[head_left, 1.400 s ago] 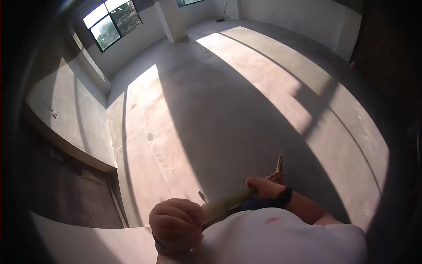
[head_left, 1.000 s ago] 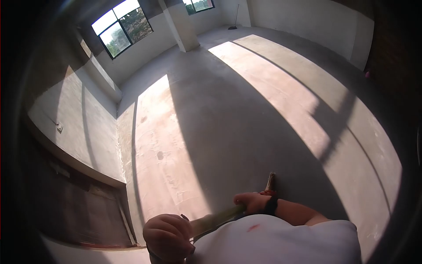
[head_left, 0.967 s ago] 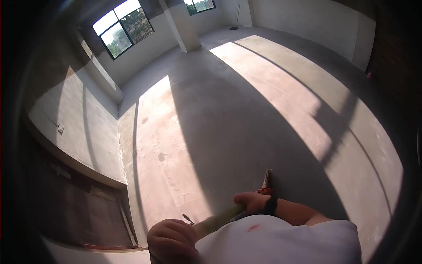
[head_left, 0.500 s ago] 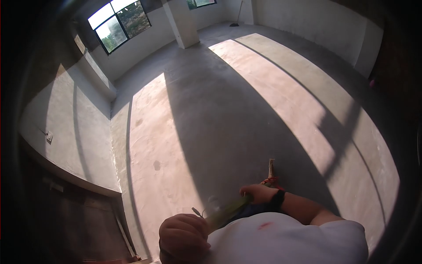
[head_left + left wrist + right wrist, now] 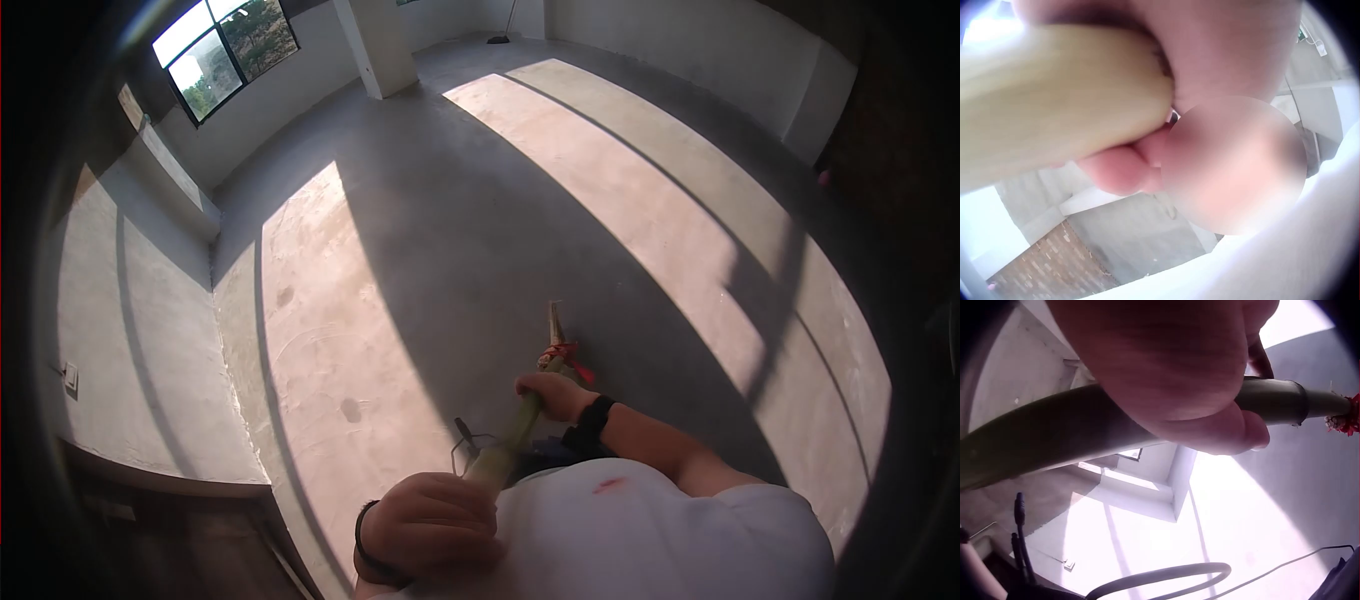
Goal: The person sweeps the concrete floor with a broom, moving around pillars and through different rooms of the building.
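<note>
A green bamboo-like pole (image 5: 522, 425) slants across the front of the body in the head view. My left hand (image 5: 430, 525) wraps round its near end; the left wrist view shows the pole's pale, thick end (image 5: 1054, 100) against the palm (image 5: 1229, 56). Farther along, my right hand (image 5: 558, 395) grips the pole, thumb along its side in the right wrist view, where the green shaft (image 5: 1066, 425) passes under the hand (image 5: 1179, 369). Beyond that hand a red tie (image 5: 558, 352) is wound round the pole, with a pale split tip (image 5: 555, 318) past it.
Bare concrete floor (image 5: 480, 230) with sunlit bands stretches ahead. A pillar (image 5: 375, 50) and a window (image 5: 225, 55) stand at the back, and a broom-like tool (image 5: 498, 40) leans by the wall. Black cables (image 5: 1179, 572) hang near the body.
The pole has swung to a steeper slant, its tied end moving up and left in the head view. My right hand has shifted up and left with it; both hands keep their grip.
</note>
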### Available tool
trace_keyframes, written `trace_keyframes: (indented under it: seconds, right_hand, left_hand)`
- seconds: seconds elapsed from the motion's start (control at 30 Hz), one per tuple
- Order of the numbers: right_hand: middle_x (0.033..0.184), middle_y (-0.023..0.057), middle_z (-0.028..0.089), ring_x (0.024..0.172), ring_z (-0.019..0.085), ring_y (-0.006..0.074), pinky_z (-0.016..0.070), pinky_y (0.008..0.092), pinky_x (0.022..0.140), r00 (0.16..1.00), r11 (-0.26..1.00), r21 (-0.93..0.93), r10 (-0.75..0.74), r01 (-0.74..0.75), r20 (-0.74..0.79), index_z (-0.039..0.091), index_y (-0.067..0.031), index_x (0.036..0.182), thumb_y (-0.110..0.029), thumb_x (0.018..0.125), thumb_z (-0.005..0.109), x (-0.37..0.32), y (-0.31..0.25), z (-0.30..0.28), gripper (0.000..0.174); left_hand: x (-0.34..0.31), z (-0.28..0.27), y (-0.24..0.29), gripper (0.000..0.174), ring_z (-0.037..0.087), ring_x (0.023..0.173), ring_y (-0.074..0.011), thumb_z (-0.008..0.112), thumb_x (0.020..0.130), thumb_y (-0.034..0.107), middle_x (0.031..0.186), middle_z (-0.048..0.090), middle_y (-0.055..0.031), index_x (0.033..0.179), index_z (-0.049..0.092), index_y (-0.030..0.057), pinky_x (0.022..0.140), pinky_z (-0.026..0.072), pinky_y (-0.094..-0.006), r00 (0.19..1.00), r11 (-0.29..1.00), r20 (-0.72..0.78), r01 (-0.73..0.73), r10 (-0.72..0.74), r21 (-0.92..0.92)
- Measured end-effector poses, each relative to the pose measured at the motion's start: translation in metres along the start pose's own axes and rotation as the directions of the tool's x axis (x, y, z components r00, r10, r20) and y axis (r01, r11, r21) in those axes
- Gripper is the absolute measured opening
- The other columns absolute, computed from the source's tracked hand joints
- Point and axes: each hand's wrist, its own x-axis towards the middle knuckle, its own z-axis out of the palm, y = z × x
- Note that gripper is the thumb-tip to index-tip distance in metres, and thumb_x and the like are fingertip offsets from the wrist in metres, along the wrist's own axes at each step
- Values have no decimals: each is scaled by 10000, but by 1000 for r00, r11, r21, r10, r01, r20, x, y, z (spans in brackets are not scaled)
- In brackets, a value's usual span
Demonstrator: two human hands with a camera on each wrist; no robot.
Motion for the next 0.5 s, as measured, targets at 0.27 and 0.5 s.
trace_keyframes:
  seconds: [0.27,0.5]
  right_hand:
    - [781,108,586,781,602,307,462,355,671,983,991,17,137,-136,-120,517,-68,879,38,656,563,51,-11,-43,252]
    - [788,150,580,751,586,306,453,348,688,983,983,32,180,-179,-24,559,-46,933,2,630,577,118,77,-73,307]
  left_hand:
    - [15,-89,-59,221,597,576,-226,670,754,144,629,546,-78,804,490,25,651,515,-413,912,936,-378,21,-162,-351]
    - [48,-150,-200,557,497,1072,-264,729,739,233,1063,518,-124,1149,407,37,973,357,-432,776,830,-368,338,-512,-444]
